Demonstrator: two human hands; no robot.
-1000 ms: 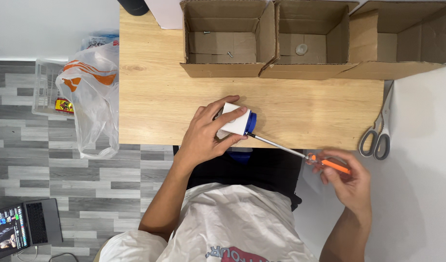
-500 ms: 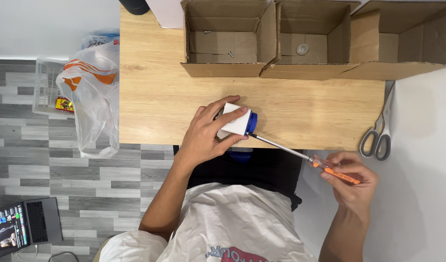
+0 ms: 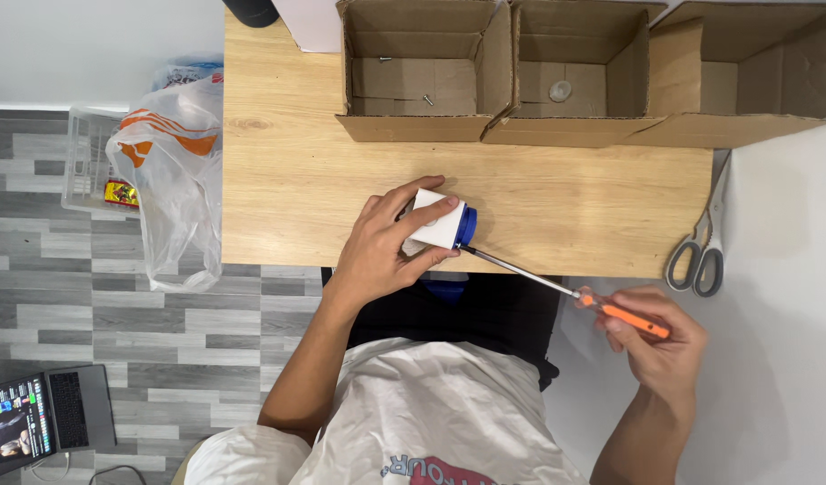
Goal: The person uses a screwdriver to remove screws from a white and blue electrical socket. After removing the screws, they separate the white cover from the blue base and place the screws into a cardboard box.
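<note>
My left hand (image 3: 382, 245) grips a small white container with a blue end (image 3: 444, 223), held on its side at the front edge of the wooden table (image 3: 296, 189). My right hand (image 3: 662, 344) holds an orange-handled screwdriver (image 3: 621, 316) off the table's front right. Its long metal shaft runs up and left, and the tip touches the container's blue end.
Three open cardboard boxes (image 3: 419, 67) line the back of the table; the left one holds small screws, the middle one (image 3: 574, 72) a small round part. Scissors (image 3: 697, 249) hang at the table's right edge. A plastic bag (image 3: 170, 175) hangs at the left. A laptop (image 3: 40, 422) lies on the floor.
My right hand has shifted slightly down and to the right with the screwdriver. The left hand and the container have stayed in place.
</note>
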